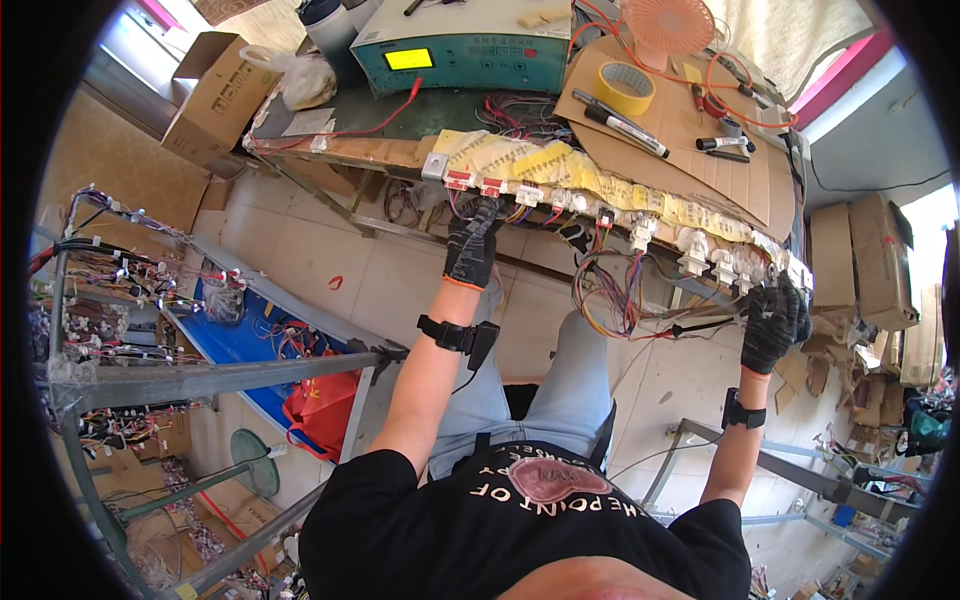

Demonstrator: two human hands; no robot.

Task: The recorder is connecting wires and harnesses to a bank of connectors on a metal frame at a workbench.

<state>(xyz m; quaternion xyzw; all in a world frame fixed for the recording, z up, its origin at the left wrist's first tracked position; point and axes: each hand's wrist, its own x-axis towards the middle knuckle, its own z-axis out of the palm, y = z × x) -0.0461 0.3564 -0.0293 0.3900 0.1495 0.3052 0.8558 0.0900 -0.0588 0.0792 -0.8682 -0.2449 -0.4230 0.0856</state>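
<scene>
My left hand (470, 250), in a dark grey glove, reaches up to the bench's front edge. Its fingers are drawn together just under a red-and-white connector (491, 187); what they hold is hidden. At the row's right end, my right hand (774, 322), gloved alike, has its fingers bent in beside the white connectors (741, 270). Anything inside that grip is too small to make out. Between my hands hangs a wire harness (622, 295) of many colours, plugged into a white connector socket (642, 233). A black-tipped lead (690, 327) runs from it toward my right hand.
A teal tester (460, 60) with a lit yellow screen stands on the bench. Cardboard (690, 140) bears a yellow tape roll (625, 88), markers (626, 130) and a small orange fan (668, 28). Metal racks (215, 383) stand left; cartons (880, 258) are stacked right.
</scene>
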